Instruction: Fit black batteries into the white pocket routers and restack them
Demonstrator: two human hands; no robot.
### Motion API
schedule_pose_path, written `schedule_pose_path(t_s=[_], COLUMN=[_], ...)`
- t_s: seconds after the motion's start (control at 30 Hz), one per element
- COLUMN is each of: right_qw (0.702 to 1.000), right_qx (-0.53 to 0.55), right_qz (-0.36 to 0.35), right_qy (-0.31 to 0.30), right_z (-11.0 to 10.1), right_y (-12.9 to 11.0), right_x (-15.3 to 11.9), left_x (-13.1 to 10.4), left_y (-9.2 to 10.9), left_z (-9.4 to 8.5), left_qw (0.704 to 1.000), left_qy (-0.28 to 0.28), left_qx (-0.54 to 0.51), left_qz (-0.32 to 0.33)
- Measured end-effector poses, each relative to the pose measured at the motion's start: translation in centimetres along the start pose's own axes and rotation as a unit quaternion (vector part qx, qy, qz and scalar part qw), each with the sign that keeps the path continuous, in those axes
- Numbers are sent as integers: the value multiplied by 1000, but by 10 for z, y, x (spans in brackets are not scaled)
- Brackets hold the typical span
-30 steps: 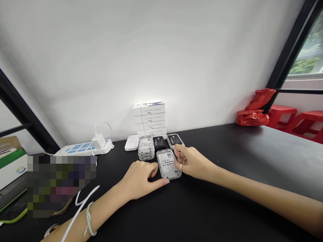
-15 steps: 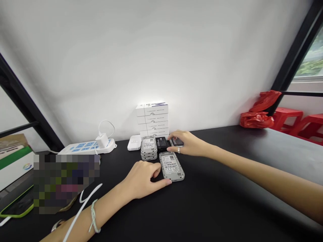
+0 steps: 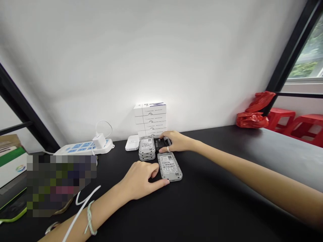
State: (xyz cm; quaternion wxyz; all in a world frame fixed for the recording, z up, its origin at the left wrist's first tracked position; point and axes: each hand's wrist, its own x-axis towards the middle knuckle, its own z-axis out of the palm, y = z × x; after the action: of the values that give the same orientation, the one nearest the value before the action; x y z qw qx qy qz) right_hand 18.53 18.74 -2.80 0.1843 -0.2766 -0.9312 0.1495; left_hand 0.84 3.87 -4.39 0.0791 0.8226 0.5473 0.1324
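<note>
Box, white with a green band and a multicoloured ring mark (image 3: 13, 171): far left. Phone in lime-green edging (image 3: 13, 206): flat, just below it, partly cut off. Adjoining patch: blurred, contents indistinct. Cable, white, loose (image 3: 82, 208): across the left forearm. Power strip, white with blue socket panels (image 3: 82, 148): along the wall. Bracelet, pale green, braided (image 3: 90, 218): on the left wrist. Plug-in charger, white, block-shaped (image 3: 99, 141): seated in the strip. Covers, white, rounded squares, stacked (image 3: 132, 144).

Left hand (image 3: 141, 181): fingers curled, thumb stretched out apart from them, its tip at the lower left corner of a grey rounded-rectangular device shell with a printed label (image 3: 169, 168). Shell: flat on the black tabletop (image 3: 217, 208), label up, between the hands. Matching grey shells, stacked (image 3: 146, 148): behind the left hand. Cartons, white cardboard, four high (image 3: 151, 119): against the wall.

Battery, black, rectangular, white lettering (image 3: 158, 144): right of the shell stack. Right hand (image 3: 176, 141): fingertips and thumb apart, astride the battery; whether they grip it cannot be told. Bags, red plastic, crumpled (image 3: 252, 120): tabletop's far right. Stools, red plastic (image 3: 281, 117): beyond.
</note>
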Motion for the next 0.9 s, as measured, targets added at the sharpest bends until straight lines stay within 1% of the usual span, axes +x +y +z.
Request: schedule_pose_path(t_s=[0.2,0.33,0.5,0.63,0.73,0.8,0.9], right_qw=[1000,999,996,994,993,993,990], right_qx=[16,31,71,98,114,118,128], right_qz=[-4,5,-10,-11,-7,8,49], right_qy=[6,30,59,44,26,17,5], right_z=[2,3,-2,-5,-4,-1,4], right_y=[2,3,2,-9,-21,-26,-28], right_x=[-2,-5,-21,-44,-58,-63,-66], left_x=[0,1,1,0,0,0,-1], left_y=[0,0,0,1,1,1,1], left_z=[0,0,0,0,0,0,0], left_qw=[1000,1000,1000,1000,1000,1000,1000], left_qy=[0,0,-1,-1,0,0,-1], left_qx=[-2,-1,-1,2,2,3,7], left_qz=[2,4,3,1,2,0,-3])
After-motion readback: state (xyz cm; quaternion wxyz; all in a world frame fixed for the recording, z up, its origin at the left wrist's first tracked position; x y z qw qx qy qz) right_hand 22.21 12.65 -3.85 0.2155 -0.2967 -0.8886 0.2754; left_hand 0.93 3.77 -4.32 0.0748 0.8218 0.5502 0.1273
